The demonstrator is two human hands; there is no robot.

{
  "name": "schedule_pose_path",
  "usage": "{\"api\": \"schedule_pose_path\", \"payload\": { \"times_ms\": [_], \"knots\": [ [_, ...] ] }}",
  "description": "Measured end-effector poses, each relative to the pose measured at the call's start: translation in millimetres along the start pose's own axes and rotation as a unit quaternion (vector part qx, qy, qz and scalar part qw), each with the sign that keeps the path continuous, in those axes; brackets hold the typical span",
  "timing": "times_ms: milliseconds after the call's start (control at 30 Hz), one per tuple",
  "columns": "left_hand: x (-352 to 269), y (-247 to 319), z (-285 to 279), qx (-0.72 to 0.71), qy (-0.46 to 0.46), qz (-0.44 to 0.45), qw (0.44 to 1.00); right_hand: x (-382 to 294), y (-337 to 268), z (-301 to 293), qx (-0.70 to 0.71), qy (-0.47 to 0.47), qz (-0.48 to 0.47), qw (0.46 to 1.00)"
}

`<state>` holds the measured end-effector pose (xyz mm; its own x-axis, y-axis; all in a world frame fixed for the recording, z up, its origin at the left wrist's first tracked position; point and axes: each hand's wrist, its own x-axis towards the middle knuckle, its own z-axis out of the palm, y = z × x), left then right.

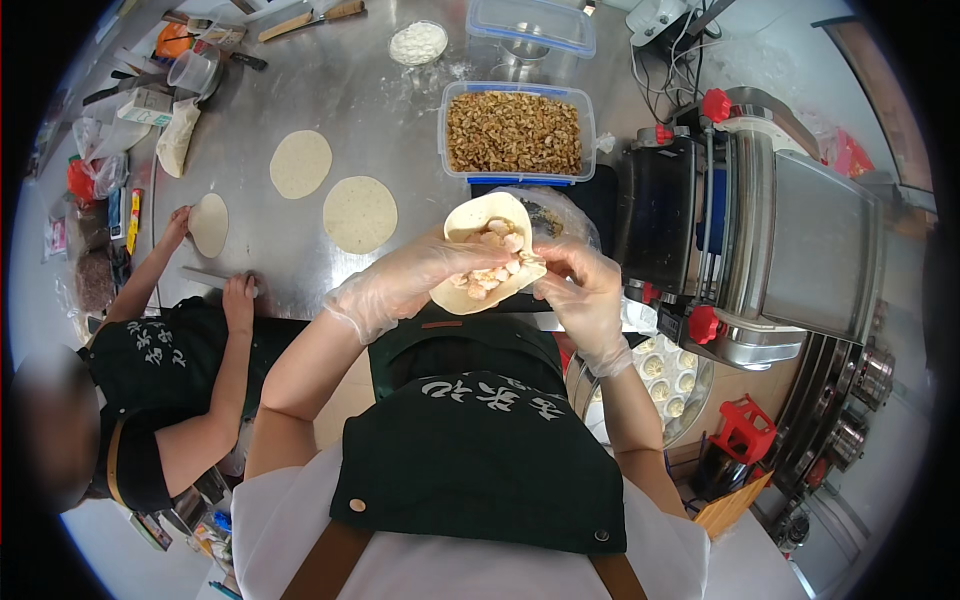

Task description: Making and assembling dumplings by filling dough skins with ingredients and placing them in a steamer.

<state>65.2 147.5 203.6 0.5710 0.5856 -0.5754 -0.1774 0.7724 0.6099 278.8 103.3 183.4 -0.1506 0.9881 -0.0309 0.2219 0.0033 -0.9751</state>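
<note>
Above the front edge of the steel worktable, a round dough wrapper [484, 214] is cupped in my gloved left hand [405, 281]. My left thumb presses on the chunky pale filling [491, 289] inside it. The gloved fingers of my right hand [581, 289] pinch the wrapper's right rim, where small pleats are gathered. Two flat dough rounds [360, 215] lie on the table to the left. Behind my hands stands a clear plastic box [517, 178] full of chopped brown filling [514, 131]. Clear plastic film partly covers something dark beneath my hands.
A co-worker [169, 375] at left holds a dough round [208, 225] and a rolling pin [201, 276]. A dough-rolling machine [750, 225] stands at right. Below my right arm, a round steamer tray [701, 390] holds several pleated buns [660, 390]. Farther back is a flour bowl [418, 43].
</note>
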Motion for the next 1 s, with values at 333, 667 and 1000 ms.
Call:
{"api": "schedule_pose_path", "payload": {
  "times_ms": [333, 667, 1000],
  "knots": [
    [15, -2, 9, 0.020, 0.063, -0.003, 0.998, -8, 1, 11, -0.063, 0.052, -0.003, 0.997],
    [12, 14, 9, 0.126, 0.027, -0.022, 0.991, -3, 2, 7, 0.014, -0.006, 0.078, 0.997],
    [13, 17, 13, 0.164, 0.047, -0.019, 0.985, -6, -4, 15, -0.048, 0.045, 0.065, 0.996]
  ]
}}
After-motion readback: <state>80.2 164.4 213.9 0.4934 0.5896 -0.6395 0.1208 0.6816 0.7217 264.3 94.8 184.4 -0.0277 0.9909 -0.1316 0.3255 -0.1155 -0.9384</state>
